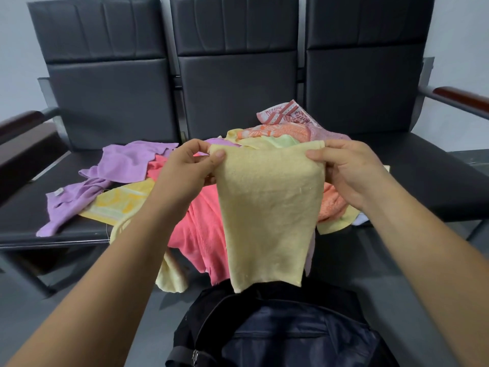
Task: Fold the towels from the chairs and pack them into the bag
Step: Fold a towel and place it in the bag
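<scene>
Bag: dark, open, nearest, below the chairs' front edge. Pale yellow towel: hangs above it, long axis vertical. Left hand, right hand: each pinches a top corner. Towel heap: middle seat behind.

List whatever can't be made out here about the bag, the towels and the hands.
- Dark navy fabric bag: the head view's bottom edge cuts it off, and the held pale yellow terry towel overlaps its far end.
- Heap of coloured towels: middle hidden behind that towel; count unclear.
- Left hand, right hand: fingers behind the towel hidden.
- White label on the lilac towel: too small to read.
</scene>
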`<state>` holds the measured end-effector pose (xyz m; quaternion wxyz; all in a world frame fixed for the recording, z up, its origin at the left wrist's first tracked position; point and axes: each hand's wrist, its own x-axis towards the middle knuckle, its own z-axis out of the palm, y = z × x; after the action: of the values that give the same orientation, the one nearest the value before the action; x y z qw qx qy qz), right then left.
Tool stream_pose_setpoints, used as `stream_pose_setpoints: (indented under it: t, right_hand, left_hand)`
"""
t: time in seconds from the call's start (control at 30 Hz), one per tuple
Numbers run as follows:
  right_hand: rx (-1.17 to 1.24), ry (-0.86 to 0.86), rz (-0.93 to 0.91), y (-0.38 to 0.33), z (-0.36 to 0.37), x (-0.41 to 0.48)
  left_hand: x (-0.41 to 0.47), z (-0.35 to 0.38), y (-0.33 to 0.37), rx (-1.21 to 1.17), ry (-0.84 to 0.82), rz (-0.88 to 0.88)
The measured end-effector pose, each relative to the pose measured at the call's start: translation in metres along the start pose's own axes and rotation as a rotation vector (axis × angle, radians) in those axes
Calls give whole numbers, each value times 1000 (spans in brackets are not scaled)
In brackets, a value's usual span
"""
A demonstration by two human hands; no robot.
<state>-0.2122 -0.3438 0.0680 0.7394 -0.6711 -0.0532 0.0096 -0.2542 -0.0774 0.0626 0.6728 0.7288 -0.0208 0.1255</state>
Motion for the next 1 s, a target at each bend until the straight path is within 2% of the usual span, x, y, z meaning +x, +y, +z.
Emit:
stream_pose_setpoints:
  t: [0.13, 0.27, 0.37, 0.47, 0.63, 0.87, 0.93, 1.0]
  right_hand:
    - [80, -75, 33, -1, 1, -2]
    - [109, -267, 21, -3, -6, -2]
    - [53, -181, 10, -3, -7, -2]
    - [-9, -66, 19, -1, -6, -2]
    - [-29, -31, 41, 0, -6, -2]
    - [141, 50, 9, -2, -4, -1]
    - [123, 18, -13, -3, -7, -1]
    - [26, -53, -48, -1, -10, -1]
  left_hand:
    - [1, -3, 0, -168, -48, -51]
    - [-1, -7, 0, -177, -95, 27]
    - [-1, -7, -1, -14, 27, 102]
    - [-1, -4, -4, 83, 80, 141]
    - [-2, 0, -2, 46, 128, 84]
    - [-2, -1, -1, -128, 43, 41]
    - [-2, -4, -2, -150, -15, 35]
    - [-3, -6, -1, -50, -70, 50]
